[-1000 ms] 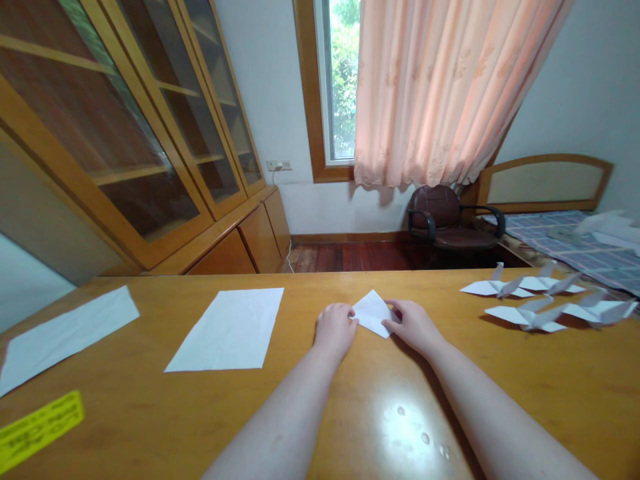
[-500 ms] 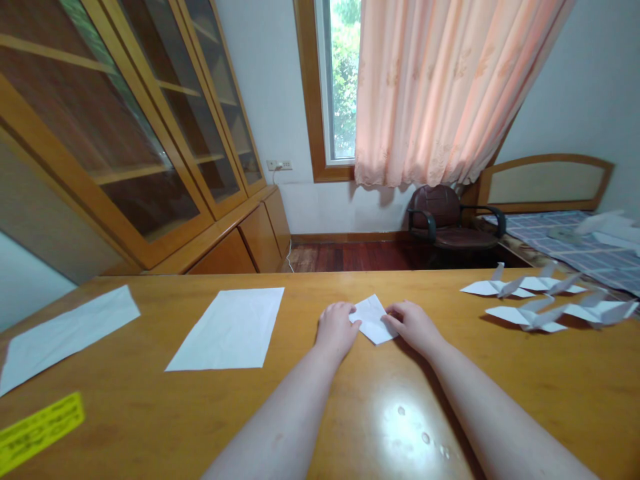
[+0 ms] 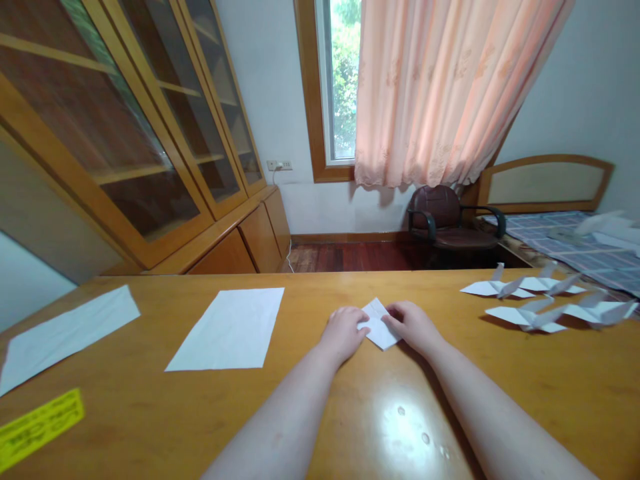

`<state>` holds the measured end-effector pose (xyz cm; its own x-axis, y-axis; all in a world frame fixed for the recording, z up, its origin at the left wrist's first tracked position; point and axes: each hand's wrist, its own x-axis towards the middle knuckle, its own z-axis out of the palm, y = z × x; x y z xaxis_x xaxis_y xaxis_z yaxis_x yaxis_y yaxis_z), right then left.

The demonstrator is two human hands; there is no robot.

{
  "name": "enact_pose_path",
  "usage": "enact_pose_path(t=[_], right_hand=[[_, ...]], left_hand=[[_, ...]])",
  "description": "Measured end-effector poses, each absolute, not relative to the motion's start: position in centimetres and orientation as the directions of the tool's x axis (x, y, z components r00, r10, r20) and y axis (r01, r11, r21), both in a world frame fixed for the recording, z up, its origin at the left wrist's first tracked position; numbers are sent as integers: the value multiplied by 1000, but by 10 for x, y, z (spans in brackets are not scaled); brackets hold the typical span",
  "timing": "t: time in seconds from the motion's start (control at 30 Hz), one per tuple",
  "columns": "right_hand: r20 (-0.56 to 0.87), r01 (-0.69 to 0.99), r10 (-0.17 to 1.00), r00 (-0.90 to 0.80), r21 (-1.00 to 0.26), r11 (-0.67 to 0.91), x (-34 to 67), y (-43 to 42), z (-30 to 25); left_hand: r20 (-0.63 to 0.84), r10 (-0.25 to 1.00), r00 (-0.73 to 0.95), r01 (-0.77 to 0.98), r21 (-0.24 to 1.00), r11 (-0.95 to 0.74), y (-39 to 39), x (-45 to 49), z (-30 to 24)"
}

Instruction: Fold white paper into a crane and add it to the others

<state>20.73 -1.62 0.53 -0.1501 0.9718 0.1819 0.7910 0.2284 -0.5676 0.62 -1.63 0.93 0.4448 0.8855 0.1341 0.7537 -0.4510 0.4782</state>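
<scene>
A small piece of folded white paper (image 3: 379,325) lies on the wooden table (image 3: 300,413) with one corner pointing away from me. My left hand (image 3: 345,332) grips its left corner, the thumb on top and the other fingers around the edge. At the right corner my right hand (image 3: 411,323) pinches the paper between thumb and fingers. Both hands rest low on the tabletop. The fingertips under the paper are hidden.
Several folded paper cranes (image 3: 533,313) stand at the right. One white sheet (image 3: 230,330) lies left of my hands, another sheet (image 3: 70,333) farther left. A yellow label (image 3: 40,430) is at the near left. Beyond the table are a cabinet (image 3: 260,233) and an armchair (image 3: 453,220).
My left hand has shifted right, toward my right hand. The folded paper has turned slightly and now looks narrower between them. My right hand has barely moved.
</scene>
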Motion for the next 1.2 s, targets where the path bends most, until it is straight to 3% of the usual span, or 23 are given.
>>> enact_pose_path(t=[0.27,0.57,0.77,1.2], right_hand=[[158,752,975,-157,-620,222,206,-15,5],[171,808,973,-155,-545,225,207,-15,4],[161,808,972,-169,-543,230,206,-17,7],[178,772,967,-185,-582,255,208,-16,6]], left_hand=[[143,853,502,711,493,-501,-17,6,9],[132,879,459,718,527,-454,-18,7,11],[90,891,444,735,533,-420,-19,8,15],[140,865,482,704,526,-477,-19,7,14]])
